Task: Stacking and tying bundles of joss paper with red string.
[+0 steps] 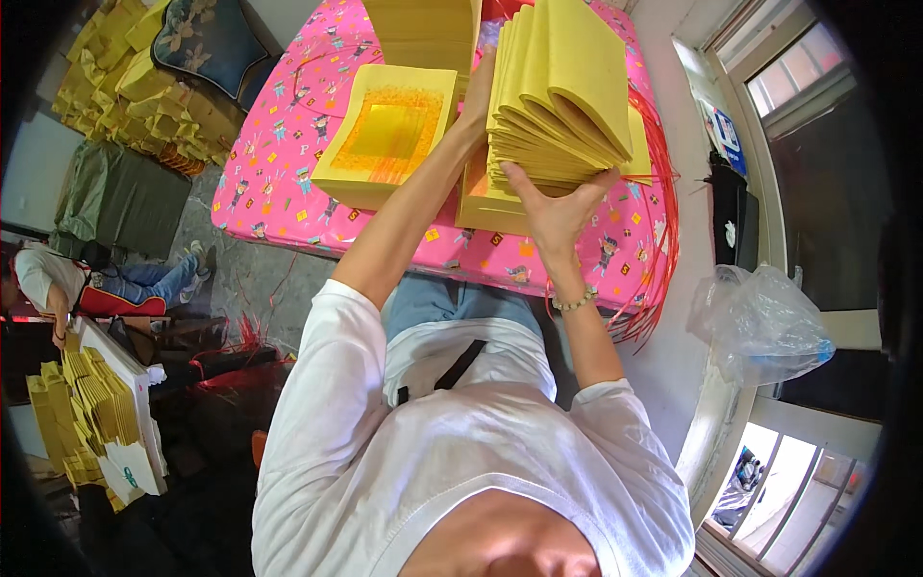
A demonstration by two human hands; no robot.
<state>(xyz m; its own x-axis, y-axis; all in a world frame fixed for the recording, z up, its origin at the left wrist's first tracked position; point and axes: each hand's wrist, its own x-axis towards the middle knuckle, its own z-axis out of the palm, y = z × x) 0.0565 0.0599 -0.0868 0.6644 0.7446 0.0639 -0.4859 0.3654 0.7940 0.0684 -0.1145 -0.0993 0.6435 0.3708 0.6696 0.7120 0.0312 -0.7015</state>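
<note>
Between my two hands is a thick bundle of folded yellow paper sheets, tilted and fanned along its lower edge. My left hand is closed against its left side, with most of the fingers hidden by the paper. At the near edge, my right hand grips the bundle with thumb and fingers spread along the folds. Beneath it a stack of yellow paper rests on the table. To the left lies a yellow paper stack with an orange printed square. A taller yellow stack stands behind that.
A pink patterned cloth covers the table. Red strings hang over its right edge. A clear plastic bag is by the window. Yellow paper bundles are piled far left; another person is at the left beside more bundles.
</note>
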